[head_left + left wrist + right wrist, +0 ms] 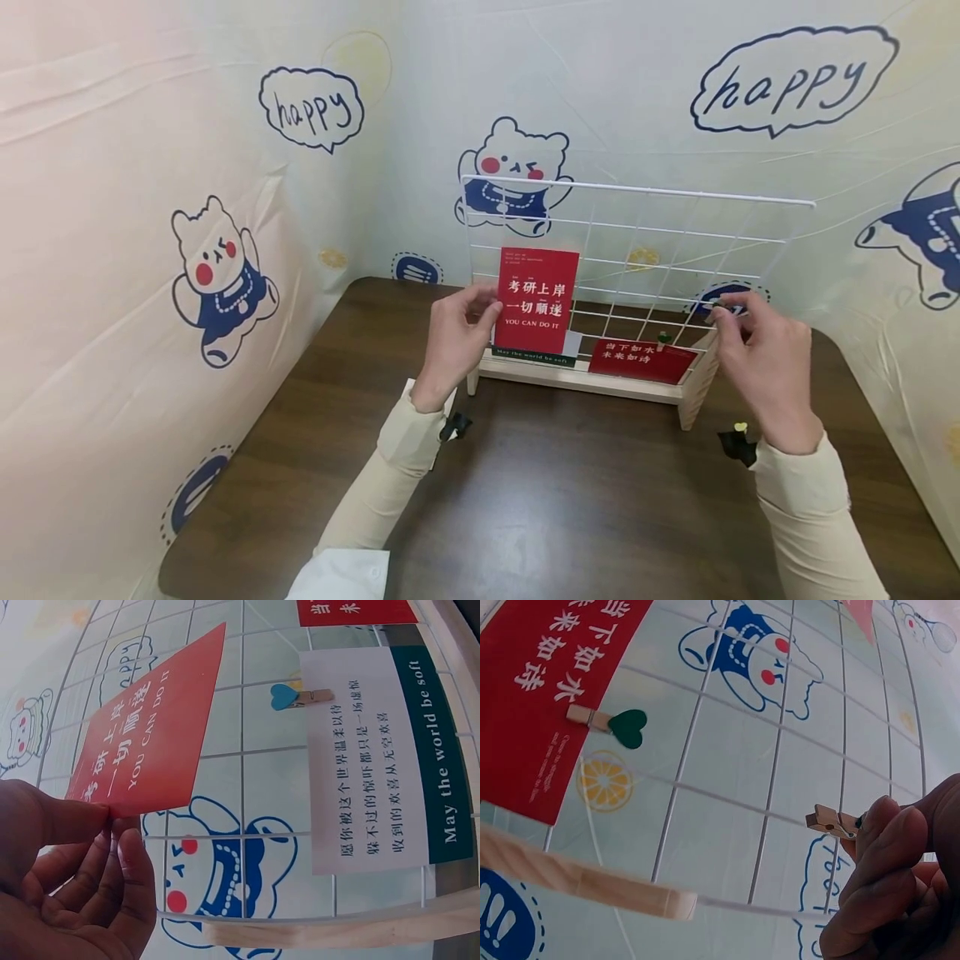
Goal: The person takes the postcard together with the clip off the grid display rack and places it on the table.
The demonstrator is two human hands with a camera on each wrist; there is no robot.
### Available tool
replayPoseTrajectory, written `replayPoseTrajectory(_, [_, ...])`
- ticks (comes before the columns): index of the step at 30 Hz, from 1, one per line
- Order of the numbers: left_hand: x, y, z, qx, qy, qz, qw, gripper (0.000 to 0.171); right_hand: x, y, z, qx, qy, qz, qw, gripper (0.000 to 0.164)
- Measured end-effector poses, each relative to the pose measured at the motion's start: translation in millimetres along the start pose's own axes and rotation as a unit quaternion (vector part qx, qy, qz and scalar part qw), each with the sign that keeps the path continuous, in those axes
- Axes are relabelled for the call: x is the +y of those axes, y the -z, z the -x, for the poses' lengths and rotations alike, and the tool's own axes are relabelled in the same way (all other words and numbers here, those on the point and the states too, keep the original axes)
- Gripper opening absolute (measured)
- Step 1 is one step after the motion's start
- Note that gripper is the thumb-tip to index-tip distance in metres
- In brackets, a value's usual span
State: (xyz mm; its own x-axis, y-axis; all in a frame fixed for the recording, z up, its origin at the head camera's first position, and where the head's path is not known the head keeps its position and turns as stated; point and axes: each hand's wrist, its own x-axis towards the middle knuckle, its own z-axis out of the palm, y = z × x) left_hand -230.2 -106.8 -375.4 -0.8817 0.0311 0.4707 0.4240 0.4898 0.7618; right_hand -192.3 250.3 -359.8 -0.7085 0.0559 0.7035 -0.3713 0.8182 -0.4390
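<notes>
Item 1: red "YOU CAN DO IT" card (536, 304). In my head view it stands upright before the left part of the white wire grid rack (637, 190), long axis near vertical, lettering right way up, printed face towards me. Whether it touches the wires I cannot tell.

Item 2: left hand (457, 342), thumb and fingers pinching that card's left edge.

Item 3: wooden clothespin (831, 822), pinched in the right hand (772, 362) near the rack's right side; my right wrist view shows its free end pointing left, away from the fingers, long axis slightly off level.

Item 4: white card with green band (367, 750), pegged to the grid by a blue-heart clothespin (285, 697).

Item 5: second red card (637, 362), low on the right, long axis roughly level, with a green-heart clothespin (628, 729).
</notes>
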Motion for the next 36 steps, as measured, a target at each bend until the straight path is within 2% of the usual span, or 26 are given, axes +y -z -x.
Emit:
replayPoseTrajectory(6, [-2.5, 1.4, 3.0, -0.003, -0.001, 0.000, 1.0000, 0.029, 7, 5, 4, 0.000, -0.007, 0.005, 1.000, 0.018])
replayPoseTrajectory(15, [-9.9, 0.7, 8.2, -0.010, 0.018, -0.004, 0.9998, 0.028, 19, 8, 11, 0.008, -0.011, 0.028, 1.000, 0.015])
replayPoseTrajectory(26, [-15.7, 0.3, 9.7, -0.015, 0.011, -0.002, 0.9998, 0.027, 35, 9, 18, 0.010, -0.034, 0.038, 0.999, 0.015])
replayPoseTrajectory(36, [-20.6, 1.8, 16.9, -0.014, 0.039, -0.005, 0.9991, 0.028, 45, 12, 29, -0.009, -0.061, 0.062, 0.996, 0.018])
